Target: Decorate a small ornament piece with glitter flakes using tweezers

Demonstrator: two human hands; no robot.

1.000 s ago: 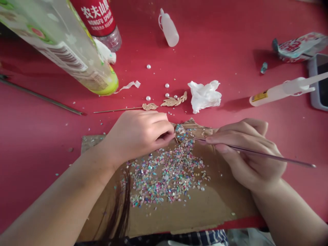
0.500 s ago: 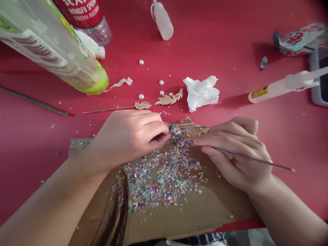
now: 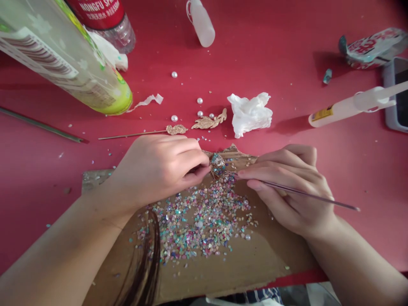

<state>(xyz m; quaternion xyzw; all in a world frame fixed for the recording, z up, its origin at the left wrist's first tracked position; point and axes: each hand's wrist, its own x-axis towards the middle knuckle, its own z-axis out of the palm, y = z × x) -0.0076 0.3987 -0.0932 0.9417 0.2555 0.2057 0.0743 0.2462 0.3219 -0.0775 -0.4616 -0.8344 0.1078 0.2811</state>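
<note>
My left hand [image 3: 168, 165] is closed, pinching a small gold-edged ornament [image 3: 218, 163] set with turquoise and pale chips. The fingertips cover its left end. In my right hand [image 3: 290, 187] are slim metal tweezers [image 3: 296, 191], held like a pen, their tips close to the ornament's lower right edge. Whether the tips hold a chip is too small to tell. Below both hands, many coloured stone chips [image 3: 204, 225] lie spread over a piece of cardboard [image 3: 223, 280].
Beyond my hands lie a gold leaf piece [image 3: 207, 122], a hairpin stick [image 3: 134, 134], several pearl beads [image 3: 174, 118] and crumpled tissue [image 3: 250, 114]. Bottles stand at left [image 3: 70, 63], top [image 3: 204, 25] and right [image 3: 347, 106]. Strands of hair [image 3: 149, 259] hang over the cardboard.
My right hand and the tweezers have shifted slightly left, toward the ornament. The ornament appears tilted a little differently in my left fingers. The whole view has moved slightly.
</note>
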